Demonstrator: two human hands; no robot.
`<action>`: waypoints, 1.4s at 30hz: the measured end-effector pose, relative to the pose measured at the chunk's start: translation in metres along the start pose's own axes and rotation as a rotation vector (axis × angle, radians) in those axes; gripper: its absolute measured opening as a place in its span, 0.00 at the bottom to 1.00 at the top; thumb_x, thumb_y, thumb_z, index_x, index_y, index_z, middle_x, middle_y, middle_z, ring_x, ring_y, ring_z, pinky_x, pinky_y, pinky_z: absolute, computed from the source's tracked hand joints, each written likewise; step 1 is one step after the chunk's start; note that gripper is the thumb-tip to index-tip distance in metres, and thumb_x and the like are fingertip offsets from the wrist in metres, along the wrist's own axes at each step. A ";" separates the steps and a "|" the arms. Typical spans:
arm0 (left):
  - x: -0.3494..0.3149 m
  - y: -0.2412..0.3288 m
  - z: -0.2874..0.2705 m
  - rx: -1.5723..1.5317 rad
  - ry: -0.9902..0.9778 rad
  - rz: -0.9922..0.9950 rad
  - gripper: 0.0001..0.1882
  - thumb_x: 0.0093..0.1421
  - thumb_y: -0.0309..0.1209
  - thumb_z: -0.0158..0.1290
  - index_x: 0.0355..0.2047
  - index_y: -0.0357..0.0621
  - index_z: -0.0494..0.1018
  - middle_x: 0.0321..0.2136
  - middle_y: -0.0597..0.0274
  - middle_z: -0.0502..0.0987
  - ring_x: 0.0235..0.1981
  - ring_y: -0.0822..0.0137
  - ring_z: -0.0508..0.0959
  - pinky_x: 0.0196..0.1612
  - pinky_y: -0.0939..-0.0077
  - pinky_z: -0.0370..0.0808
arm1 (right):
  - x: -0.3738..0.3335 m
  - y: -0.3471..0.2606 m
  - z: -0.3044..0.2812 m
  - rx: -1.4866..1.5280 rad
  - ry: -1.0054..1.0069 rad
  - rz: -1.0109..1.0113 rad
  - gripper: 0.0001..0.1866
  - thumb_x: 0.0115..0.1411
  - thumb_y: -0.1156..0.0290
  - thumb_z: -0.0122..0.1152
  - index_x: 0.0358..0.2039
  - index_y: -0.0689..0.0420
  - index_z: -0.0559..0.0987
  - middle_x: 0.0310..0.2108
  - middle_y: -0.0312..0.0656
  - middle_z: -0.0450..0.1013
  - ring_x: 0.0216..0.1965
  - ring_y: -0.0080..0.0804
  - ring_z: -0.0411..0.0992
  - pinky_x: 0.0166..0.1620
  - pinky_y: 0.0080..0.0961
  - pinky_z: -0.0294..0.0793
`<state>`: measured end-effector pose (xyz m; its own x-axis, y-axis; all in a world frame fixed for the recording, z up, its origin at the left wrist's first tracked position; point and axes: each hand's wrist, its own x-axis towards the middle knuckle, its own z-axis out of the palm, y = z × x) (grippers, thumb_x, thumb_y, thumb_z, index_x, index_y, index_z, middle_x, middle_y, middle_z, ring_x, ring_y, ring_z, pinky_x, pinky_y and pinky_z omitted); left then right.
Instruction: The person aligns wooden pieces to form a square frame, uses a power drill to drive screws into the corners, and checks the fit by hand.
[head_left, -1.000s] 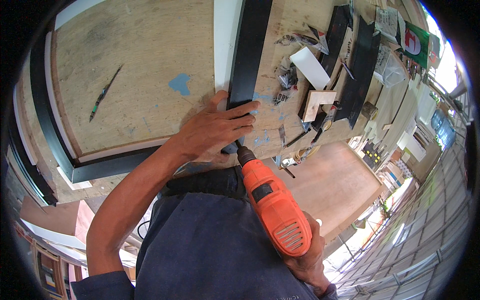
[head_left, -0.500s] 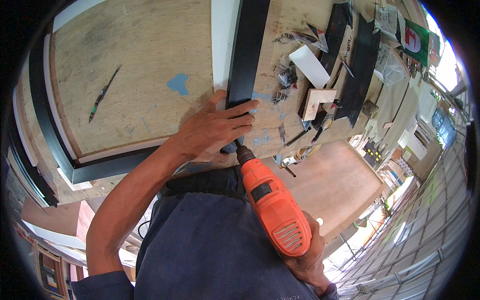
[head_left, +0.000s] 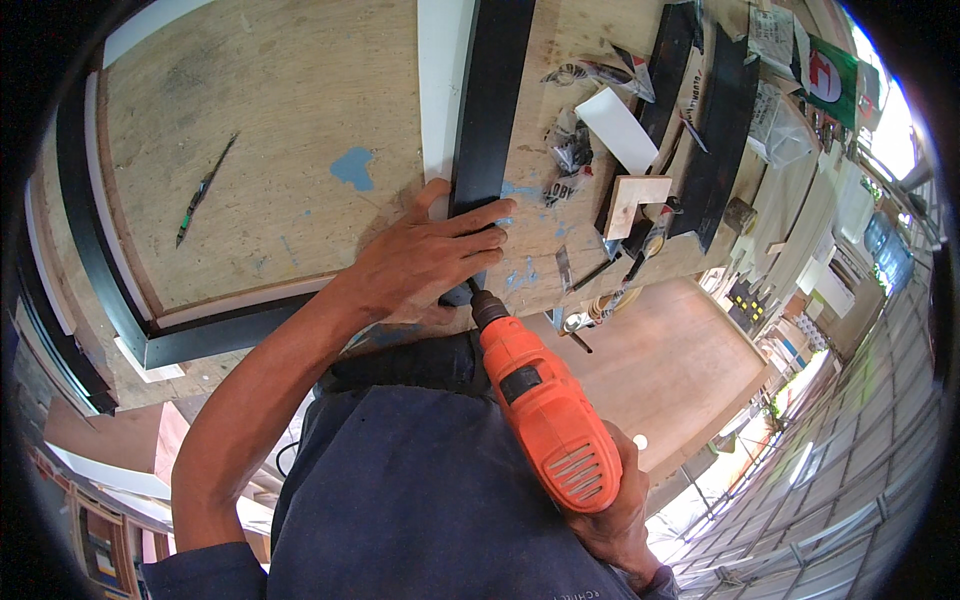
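Note:
My left hand (head_left: 430,258) lies flat, fingers spread, pressing down the lower end of a long black strip (head_left: 492,110) that runs up the plywood workbench (head_left: 270,140). My right hand (head_left: 618,520) grips the handle of an orange power drill (head_left: 545,410). The drill's black chuck (head_left: 487,308) points up at the strip's corner, just under my left fingers. The bit itself is hidden by my hand. A second black strip (head_left: 220,335) meets the first at that corner and runs left along the bench edge.
To the right of the strip lie black strips (head_left: 725,130), a white offcut (head_left: 617,128), a small L-shaped wood piece (head_left: 628,200), crumpled wrappers and screws. A green-handled tool (head_left: 205,190) lies on the left of the panel. A brown board (head_left: 670,370) sits lower right.

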<state>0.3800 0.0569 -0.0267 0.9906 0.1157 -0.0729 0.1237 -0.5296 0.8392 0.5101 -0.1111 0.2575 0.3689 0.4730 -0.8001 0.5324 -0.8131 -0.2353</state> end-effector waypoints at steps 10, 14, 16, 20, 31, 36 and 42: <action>0.000 -0.002 0.011 0.016 0.083 0.011 0.42 0.28 0.36 0.77 0.51 0.57 0.79 0.61 0.77 0.75 0.74 0.75 0.61 0.77 0.45 0.42 | 0.002 0.000 -0.002 0.018 -0.006 -0.015 0.46 0.52 0.72 0.81 0.66 0.59 0.61 0.49 0.56 0.80 0.47 0.55 0.83 0.50 0.43 0.83; -0.001 -0.007 0.017 0.065 0.133 0.039 0.42 0.28 0.37 0.77 0.51 0.57 0.79 0.61 0.77 0.74 0.74 0.76 0.61 0.77 0.46 0.43 | 0.001 0.001 0.000 0.021 0.003 -0.017 0.46 0.52 0.72 0.81 0.65 0.60 0.62 0.49 0.56 0.80 0.46 0.55 0.83 0.49 0.42 0.83; -0.001 -0.006 0.016 0.061 0.106 0.032 0.41 0.29 0.37 0.77 0.51 0.57 0.79 0.61 0.77 0.74 0.74 0.75 0.61 0.77 0.45 0.43 | 0.001 0.001 0.000 0.021 0.003 -0.016 0.45 0.52 0.71 0.81 0.65 0.59 0.62 0.48 0.56 0.81 0.47 0.55 0.83 0.49 0.42 0.83; 0.000 -0.003 0.012 0.019 0.053 0.004 0.41 0.30 0.37 0.78 0.51 0.56 0.79 0.61 0.76 0.74 0.74 0.75 0.61 0.77 0.44 0.42 | 0.001 0.001 0.001 0.016 0.009 -0.009 0.45 0.52 0.71 0.81 0.66 0.60 0.62 0.48 0.55 0.81 0.47 0.54 0.83 0.49 0.42 0.84; -0.002 -0.006 0.015 0.083 0.073 0.029 0.45 0.29 0.42 0.79 0.55 0.58 0.79 0.62 0.77 0.74 0.75 0.74 0.59 0.73 0.43 0.46 | 0.001 0.001 -0.001 0.022 -0.010 0.001 0.46 0.52 0.72 0.81 0.66 0.59 0.62 0.49 0.55 0.80 0.47 0.55 0.83 0.50 0.42 0.83; -0.001 -0.002 0.009 0.059 0.017 -0.002 0.46 0.29 0.42 0.79 0.55 0.59 0.79 0.62 0.78 0.74 0.75 0.76 0.59 0.75 0.44 0.44 | 0.002 0.002 -0.001 0.023 -0.002 -0.011 0.46 0.51 0.73 0.80 0.66 0.59 0.61 0.50 0.55 0.80 0.46 0.57 0.83 0.49 0.43 0.83; 0.000 -0.004 0.015 0.074 0.102 0.019 0.18 0.57 0.28 0.61 0.49 0.57 0.80 0.60 0.77 0.75 0.74 0.75 0.60 0.75 0.43 0.41 | 0.002 0.002 0.000 0.016 0.011 -0.026 0.46 0.51 0.73 0.80 0.65 0.59 0.62 0.50 0.55 0.80 0.46 0.56 0.83 0.48 0.43 0.83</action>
<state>0.3800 0.0463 -0.0376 0.9822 0.1879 0.0008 0.1127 -0.5925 0.7976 0.5120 -0.1122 0.2557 0.3632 0.4980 -0.7875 0.5299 -0.8056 -0.2650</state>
